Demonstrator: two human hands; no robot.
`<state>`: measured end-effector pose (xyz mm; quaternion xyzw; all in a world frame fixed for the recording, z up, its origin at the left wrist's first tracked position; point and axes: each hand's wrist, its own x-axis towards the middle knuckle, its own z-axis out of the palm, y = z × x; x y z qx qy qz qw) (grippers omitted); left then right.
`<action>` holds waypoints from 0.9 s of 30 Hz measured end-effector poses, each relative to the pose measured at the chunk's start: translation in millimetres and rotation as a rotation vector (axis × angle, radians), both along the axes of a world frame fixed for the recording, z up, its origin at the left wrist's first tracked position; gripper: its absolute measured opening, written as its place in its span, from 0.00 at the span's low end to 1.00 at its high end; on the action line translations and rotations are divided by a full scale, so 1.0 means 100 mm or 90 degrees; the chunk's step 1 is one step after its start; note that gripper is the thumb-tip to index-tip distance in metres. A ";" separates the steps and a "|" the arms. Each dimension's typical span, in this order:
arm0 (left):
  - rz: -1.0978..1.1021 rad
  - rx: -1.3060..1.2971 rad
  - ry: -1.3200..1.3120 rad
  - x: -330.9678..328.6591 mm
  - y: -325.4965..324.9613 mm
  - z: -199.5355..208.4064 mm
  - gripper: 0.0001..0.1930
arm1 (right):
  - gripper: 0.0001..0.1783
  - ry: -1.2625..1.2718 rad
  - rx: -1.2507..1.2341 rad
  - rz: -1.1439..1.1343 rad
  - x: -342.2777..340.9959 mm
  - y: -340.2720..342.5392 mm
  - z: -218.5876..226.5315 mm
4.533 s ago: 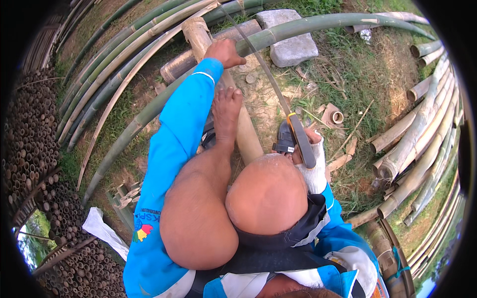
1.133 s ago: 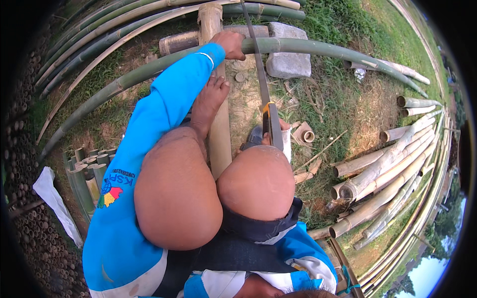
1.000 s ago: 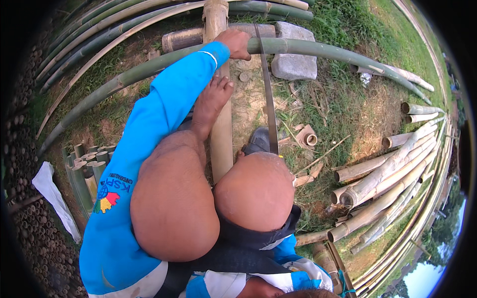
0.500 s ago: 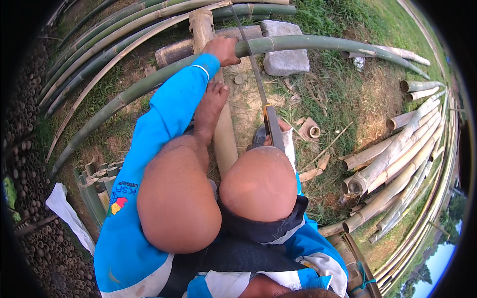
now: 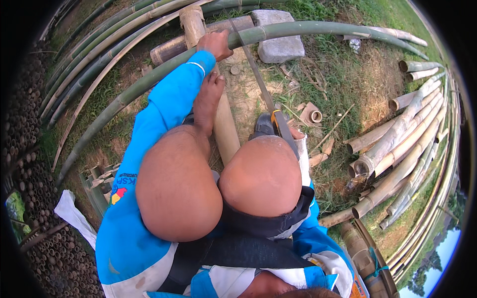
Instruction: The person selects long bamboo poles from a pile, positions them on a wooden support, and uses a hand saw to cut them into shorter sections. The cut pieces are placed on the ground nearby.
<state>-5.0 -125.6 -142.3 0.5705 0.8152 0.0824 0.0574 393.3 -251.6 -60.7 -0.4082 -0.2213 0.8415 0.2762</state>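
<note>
A long green bamboo pole (image 5: 318, 28) curves across the far part of the view. My left hand (image 5: 216, 45) is wrapped round it, close to the left of a handsaw's blade. The handsaw (image 5: 256, 74) crosses the pole, its blade running from the far side back to a dark handle with a yellow patch near my right knee. My right hand (image 5: 297, 133) is closed on that handle, with most of its fingers hidden behind the knee and saw. Under the pole, near my left hand, an upright-ended thick bamboo piece (image 5: 193, 25) reaches toward my bare foot.
A pale stone block (image 5: 281, 48) sits beneath the pole. Several cut bamboo poles (image 5: 397, 144) lie stacked at right, and more long poles (image 5: 107, 42) curve along the far left. A bamboo ring (image 5: 316, 116) rests on the ground right of the saw. White cloth or sacking (image 5: 74, 216) lies at left.
The saw has slid back toward me along its length, its handle now nearer my right knee. My left hand keeps its grip on the pole. The whole view has shifted slightly.
</note>
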 end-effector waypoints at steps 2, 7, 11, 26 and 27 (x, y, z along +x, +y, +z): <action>-0.013 -0.022 -0.008 0.03 0.00 0.01 0.29 | 0.34 0.147 -0.223 -0.067 0.16 -0.04 -0.36; -0.058 0.255 0.160 0.25 -0.12 -0.25 0.28 | 0.38 0.109 -0.207 -0.084 0.04 -0.03 -0.32; -0.069 0.181 0.176 0.01 -0.08 -0.33 0.26 | 0.41 0.139 -0.223 -0.028 0.00 -0.05 -0.15; -0.127 -0.137 -0.125 -0.47 0.29 -0.06 0.34 | 0.28 0.268 -0.168 -0.018 0.50 -0.03 -0.81; -0.128 -0.142 -0.124 -0.44 0.27 -0.08 0.34 | 0.27 0.109 0.099 0.062 0.32 0.05 -0.69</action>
